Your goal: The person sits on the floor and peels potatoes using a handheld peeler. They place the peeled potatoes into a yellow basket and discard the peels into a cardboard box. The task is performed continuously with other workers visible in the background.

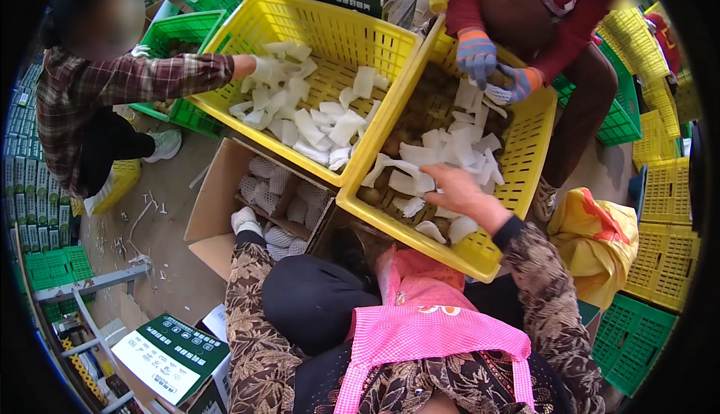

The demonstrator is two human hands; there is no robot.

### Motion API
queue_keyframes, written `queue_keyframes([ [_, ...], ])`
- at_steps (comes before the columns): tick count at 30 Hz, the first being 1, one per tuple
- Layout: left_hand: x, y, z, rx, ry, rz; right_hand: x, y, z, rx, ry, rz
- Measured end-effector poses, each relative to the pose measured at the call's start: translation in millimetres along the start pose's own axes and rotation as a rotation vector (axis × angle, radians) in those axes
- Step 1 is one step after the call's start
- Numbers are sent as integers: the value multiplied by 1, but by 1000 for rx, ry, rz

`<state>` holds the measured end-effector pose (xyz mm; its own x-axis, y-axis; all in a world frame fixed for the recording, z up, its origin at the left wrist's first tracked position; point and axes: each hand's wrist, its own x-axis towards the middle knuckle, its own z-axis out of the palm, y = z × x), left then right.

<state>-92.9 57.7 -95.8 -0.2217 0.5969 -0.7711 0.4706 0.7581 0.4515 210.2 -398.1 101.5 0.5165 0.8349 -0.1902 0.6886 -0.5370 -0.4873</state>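
Observation:
My left hand [246,221], in a white glove, is at the near left inner side of an open cardboard carton [211,200]. Its fingers are partly hidden, so its hold is unclear. Inside the carton, several rounded items in white foam nets [270,194] sit in compartments split by cardboard dividers. My bare right hand [464,192] reaches into the right yellow plastic crate [416,242], with the end of a white foam net sleeve [402,169] between thumb and fingers. Loose foam sleeves [455,144] lie there over brown, rounded produce [396,138].
A co-worker's gloved hand [273,71] reaches among foam sleeves in the left yellow crate [382,43]. Opposite me, another person's blue-and-orange gloves [478,57] hold a foam-wrapped item. A printed carton [171,358], a metal frame [93,287] and a yellow sack [590,245] stand nearby.

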Motion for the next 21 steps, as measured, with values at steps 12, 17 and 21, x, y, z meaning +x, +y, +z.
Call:
queue_keyframes([
  [12, -270, 54, -41, -302, -299, 830, 64, 28, 132, -246, 5, -62],
  [17, -403, 85, 0, 11, -625, 1073, 48, -11, 3, 528, 138, 31],
  [21, -464, 77, 68, 475, -1103, 1118, 9, -48, -100, 1157, 29, 18],
])
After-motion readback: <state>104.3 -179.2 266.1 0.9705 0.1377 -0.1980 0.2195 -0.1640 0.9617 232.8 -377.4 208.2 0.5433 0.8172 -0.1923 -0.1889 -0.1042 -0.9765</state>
